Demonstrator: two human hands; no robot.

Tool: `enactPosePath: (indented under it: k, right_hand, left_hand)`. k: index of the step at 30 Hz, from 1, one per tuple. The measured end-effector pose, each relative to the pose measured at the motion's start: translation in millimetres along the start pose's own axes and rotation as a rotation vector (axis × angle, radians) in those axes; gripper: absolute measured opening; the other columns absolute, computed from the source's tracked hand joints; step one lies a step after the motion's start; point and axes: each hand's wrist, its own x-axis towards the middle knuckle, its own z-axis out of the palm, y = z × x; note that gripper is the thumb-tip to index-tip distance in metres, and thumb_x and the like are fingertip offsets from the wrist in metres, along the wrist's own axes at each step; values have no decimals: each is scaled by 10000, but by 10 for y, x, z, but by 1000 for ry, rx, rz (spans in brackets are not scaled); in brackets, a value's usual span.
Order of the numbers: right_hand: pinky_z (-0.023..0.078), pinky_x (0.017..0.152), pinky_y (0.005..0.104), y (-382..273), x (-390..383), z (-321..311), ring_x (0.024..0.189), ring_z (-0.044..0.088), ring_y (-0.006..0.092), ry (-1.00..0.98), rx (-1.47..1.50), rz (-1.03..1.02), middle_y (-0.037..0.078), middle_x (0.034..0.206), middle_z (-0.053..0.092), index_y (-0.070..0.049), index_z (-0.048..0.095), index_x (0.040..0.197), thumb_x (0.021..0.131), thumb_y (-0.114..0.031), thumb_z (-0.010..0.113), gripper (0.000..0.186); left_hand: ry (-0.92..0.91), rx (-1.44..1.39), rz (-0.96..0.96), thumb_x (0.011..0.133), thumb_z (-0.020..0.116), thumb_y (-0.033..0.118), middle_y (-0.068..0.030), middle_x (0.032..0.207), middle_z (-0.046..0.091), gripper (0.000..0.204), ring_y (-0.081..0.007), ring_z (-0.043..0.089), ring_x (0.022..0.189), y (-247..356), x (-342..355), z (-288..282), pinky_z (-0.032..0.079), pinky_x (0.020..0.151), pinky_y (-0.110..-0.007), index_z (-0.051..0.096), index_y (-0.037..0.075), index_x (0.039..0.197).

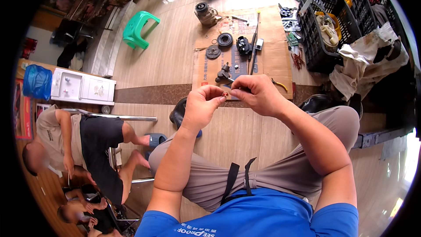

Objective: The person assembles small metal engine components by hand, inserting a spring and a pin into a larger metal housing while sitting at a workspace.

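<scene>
Over the near edge of the cardboard sheet my two hands are close together. My left hand pinches a small reddish-orange part between thumb and fingertips. My right hand is closed in a pinch just beside it; what sits between those fingers is too small to make out. Beyond the hands lie a dark fitting with a thin metal shaft, a round dark disc, a black ring and a black block-shaped part. A yellow-handled tool lies right of my right hand.
A cylindrical motor-like body stands at the cardboard's far left. Black crates with tools and cloth are at the right. A green stool stands far left; a seated person is at the left.
</scene>
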Motion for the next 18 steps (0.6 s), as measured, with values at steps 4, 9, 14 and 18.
enactPosePath:
  k: [4, 9, 14, 18]
  right_hand:
    - [490, 620, 330, 110, 25, 6, 651, 620, 232, 85, 6, -6, 148, 744, 643, -5, 639, 879, 852, -138, 665, 138]
    - [477, 602, 320, 337, 57, 49, 619, 589, 190, 145, 130, 39, 138, 722, 634, 1, 647, 878, 851, -142, 670, 147]
    - [451, 580, 291, 487, 68, 126, 618, 537, 111, 117, 245, 219, 65, 672, 604, 10, 654, 880, 886, -152, 638, 163]
    - [459, 598, 303, 417, 17, 220, 629, 564, 143, 105, 246, 199, 84, 685, 616, 1, 653, 879, 883, -155, 636, 157]
  left_hand:
    - [-145, 75, -25, 822, 660, -40, -23, 857, 673, 118, -62, 605, 788, 57, -35, 8, 493, 708, -206, 661, -21, 939]
    - [-219, -54, -41, 821, 657, -30, -26, 848, 667, 119, -70, 593, 752, 67, -41, -20, 476, 673, -201, 658, -25, 940]
    - [-226, -316, 25, 827, 655, -19, -43, 864, 665, 122, -82, 584, 714, 37, -7, -53, 469, 644, -210, 654, -20, 949]
    - [-21, -510, 73, 850, 641, -14, -60, 875, 668, 122, -100, 601, 723, -15, 42, -88, 484, 651, -225, 637, -13, 972]
